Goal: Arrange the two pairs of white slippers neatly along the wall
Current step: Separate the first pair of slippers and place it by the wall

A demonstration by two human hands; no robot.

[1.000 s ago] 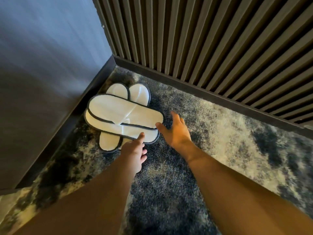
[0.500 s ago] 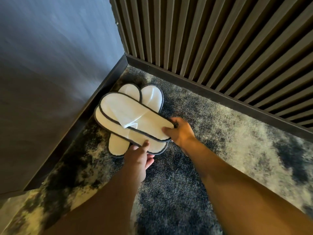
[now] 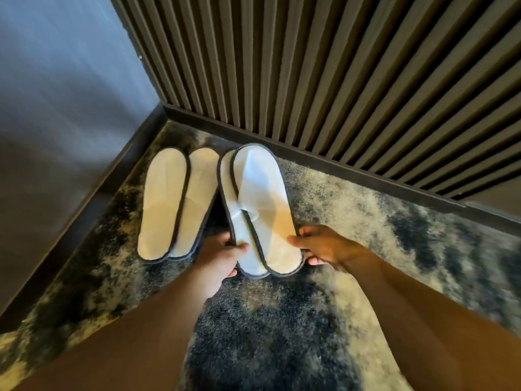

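Note:
Two pairs of white slippers with dark trim are in the corner of the room. One pair [image 3: 174, 204] lies flat on the carpet near the left wall, its slippers side by side and overlapping slightly. The other pair [image 3: 256, 207] is stacked, one slipper partly over the other, and raised a little off the carpet just right of the first pair. My left hand [image 3: 222, 255] grips its near left edge and my right hand [image 3: 324, 246] grips its near right edge. Both pairs point toward the slatted wall [image 3: 324, 66].
A smooth grey wall [image 3: 62, 94] with a dark skirting board closes the left side. The slatted wall's dark skirting [image 3: 352, 167] runs off to the right. Mottled dark and cream carpet [image 3: 380, 221] stretches to the right of the slippers.
The top pair lay crosswise over the other pair. Both hands took hold of it, lifted it off and turned it lengthwise to the right of the lower pair.

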